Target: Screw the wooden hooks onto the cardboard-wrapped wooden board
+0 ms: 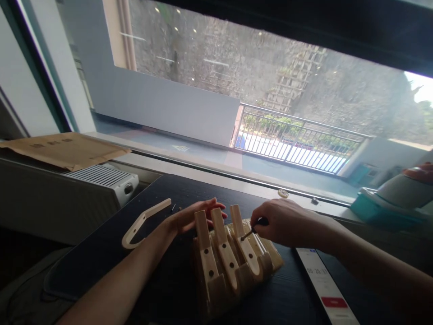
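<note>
With fingers gripping a screwdriver [248, 234], the right hand [280, 222] slanted it, apparently to reach into a wooden hook [249, 250]; the left hand [188, 216], fingers loosely extended, perhaps braced behind.

Left of the table [91, 266], a brown envelope [64, 151] lies on a radiator [67, 203]; beyond the table stands a metal railing [286, 141]; right of the table sits, perhaps, a teal box [375, 208].

Between the bent strip [139, 224] and three wooden pieces [219, 232] lies open tabletop [169, 286], crossed by left forearm [137, 267]
</note>
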`<action>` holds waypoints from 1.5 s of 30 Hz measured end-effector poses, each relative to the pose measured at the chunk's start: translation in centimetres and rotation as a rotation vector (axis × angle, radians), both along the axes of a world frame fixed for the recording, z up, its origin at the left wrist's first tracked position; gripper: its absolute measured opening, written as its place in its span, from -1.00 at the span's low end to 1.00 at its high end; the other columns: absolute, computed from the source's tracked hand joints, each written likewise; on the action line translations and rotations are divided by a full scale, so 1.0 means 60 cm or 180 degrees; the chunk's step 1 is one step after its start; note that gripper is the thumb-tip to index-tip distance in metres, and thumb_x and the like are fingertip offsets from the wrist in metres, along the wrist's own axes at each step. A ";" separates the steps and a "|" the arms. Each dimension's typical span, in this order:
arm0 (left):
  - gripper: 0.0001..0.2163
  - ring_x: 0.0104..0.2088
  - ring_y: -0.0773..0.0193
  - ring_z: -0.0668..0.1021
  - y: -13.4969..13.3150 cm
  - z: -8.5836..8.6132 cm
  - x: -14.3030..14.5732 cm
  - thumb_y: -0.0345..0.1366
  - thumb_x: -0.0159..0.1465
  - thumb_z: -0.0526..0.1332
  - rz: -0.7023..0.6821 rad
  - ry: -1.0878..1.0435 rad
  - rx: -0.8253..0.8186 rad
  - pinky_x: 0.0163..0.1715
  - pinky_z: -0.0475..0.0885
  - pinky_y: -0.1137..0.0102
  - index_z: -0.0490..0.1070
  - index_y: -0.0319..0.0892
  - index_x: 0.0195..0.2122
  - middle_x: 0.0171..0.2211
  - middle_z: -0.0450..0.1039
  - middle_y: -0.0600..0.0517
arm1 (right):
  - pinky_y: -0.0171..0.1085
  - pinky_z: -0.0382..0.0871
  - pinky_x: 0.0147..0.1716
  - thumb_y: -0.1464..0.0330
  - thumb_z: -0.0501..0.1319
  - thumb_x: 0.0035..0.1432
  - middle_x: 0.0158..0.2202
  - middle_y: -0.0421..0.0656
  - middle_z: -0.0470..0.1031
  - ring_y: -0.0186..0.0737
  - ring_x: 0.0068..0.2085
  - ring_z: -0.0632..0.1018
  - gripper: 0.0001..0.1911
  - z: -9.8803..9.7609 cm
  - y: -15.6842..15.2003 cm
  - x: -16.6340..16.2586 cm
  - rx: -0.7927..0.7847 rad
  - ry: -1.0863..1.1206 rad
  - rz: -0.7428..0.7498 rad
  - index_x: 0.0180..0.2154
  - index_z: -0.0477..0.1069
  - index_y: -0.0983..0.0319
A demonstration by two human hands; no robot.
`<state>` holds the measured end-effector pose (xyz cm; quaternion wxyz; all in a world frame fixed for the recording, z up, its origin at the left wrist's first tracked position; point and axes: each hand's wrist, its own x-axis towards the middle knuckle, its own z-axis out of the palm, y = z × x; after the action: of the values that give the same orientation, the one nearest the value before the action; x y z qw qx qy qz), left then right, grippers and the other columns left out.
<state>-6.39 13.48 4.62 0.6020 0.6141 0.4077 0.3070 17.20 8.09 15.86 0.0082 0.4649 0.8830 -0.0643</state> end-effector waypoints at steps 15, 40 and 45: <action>-0.66 -0.12 0.03 0.49 -0.196 0.056 0.113 -0.03 0.07 0.24 -0.0356 0.2065 0.1583 -0.12 0.32 0.20 0.39 0.14 -0.11 -0.13 0.49 0.04 | -0.33 0.07 -0.55 0.42 0.11 0.00 -0.52 -0.22 0.49 -0.33 -0.53 0.37 -0.76 0.005 0.001 0.007 -0.0078 -0.0034 -0.0132 -0.42 0.56 0.09; -0.68 -0.25 0.11 0.54 -0.211 0.089 0.067 -0.23 0.21 0.04 0.0170 0.2795 0.1558 -0.30 0.35 0.32 0.36 -0.05 -0.02 -0.17 0.46 -0.03 | -0.36 0.08 -0.59 0.51 0.15 0.07 -0.45 -0.17 0.50 -0.33 -0.49 0.43 -0.86 0.039 -0.057 -0.054 0.0318 -0.1343 0.1073 -0.42 0.48 0.25; -0.64 -0.10 0.07 0.49 -0.198 0.072 0.043 -0.13 0.18 0.10 0.0187 0.2557 0.1555 -0.15 0.31 0.31 0.37 -0.06 -0.01 -0.09 0.47 -0.02 | -0.34 0.09 -0.57 0.53 0.21 0.01 -0.47 -0.18 0.50 -0.34 -0.50 0.43 -0.89 0.044 -0.060 -0.056 0.0166 -0.1482 0.1229 -0.41 0.49 0.25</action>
<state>-3.83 1.60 8.92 0.2255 0.7961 0.5414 0.1489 13.84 4.52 18.48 0.2105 0.2906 0.9308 0.0695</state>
